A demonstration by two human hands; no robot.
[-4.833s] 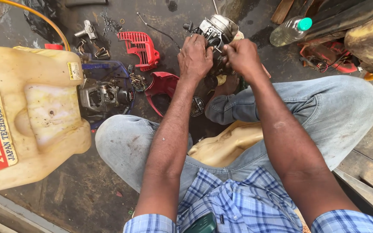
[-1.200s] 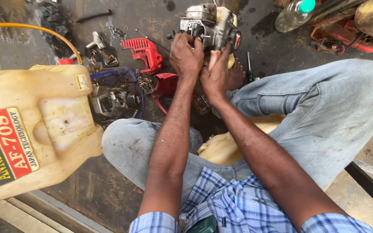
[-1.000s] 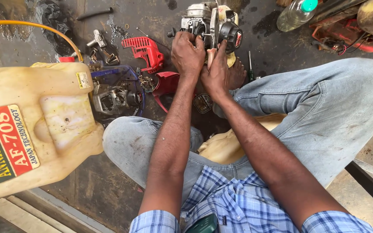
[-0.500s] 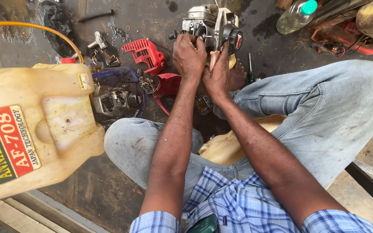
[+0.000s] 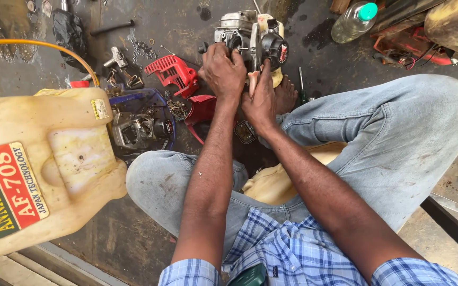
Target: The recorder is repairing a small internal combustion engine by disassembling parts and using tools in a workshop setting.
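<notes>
A small grey and black engine (image 5: pixel 253 37) stands on the stained floor in front of my crossed legs. My left hand (image 5: pixel 222 71) grips its near left side, fingers wrapped over the metal housing. My right hand (image 5: pixel 261 100) is closed around a pale tool handle (image 5: pixel 252 82) pressed up against the engine's underside. A bare foot (image 5: pixel 285 95) lies just right of that hand.
A large yellowish plastic tank (image 5: pixel 33 164) with a yellow hose (image 5: pixel 43 46) fills the left. Beside it sit a blue-framed engine block (image 5: pixel 141 130), red plastic covers (image 5: pixel 173 74), and loose metal parts (image 5: pixel 120 63). A clear bottle with a green cap (image 5: pixel 353 21) lies at the top right.
Since several seconds ago the engine has been drawn closer to me and both hands have closed on it. In the last second they only shifted slightly.
</notes>
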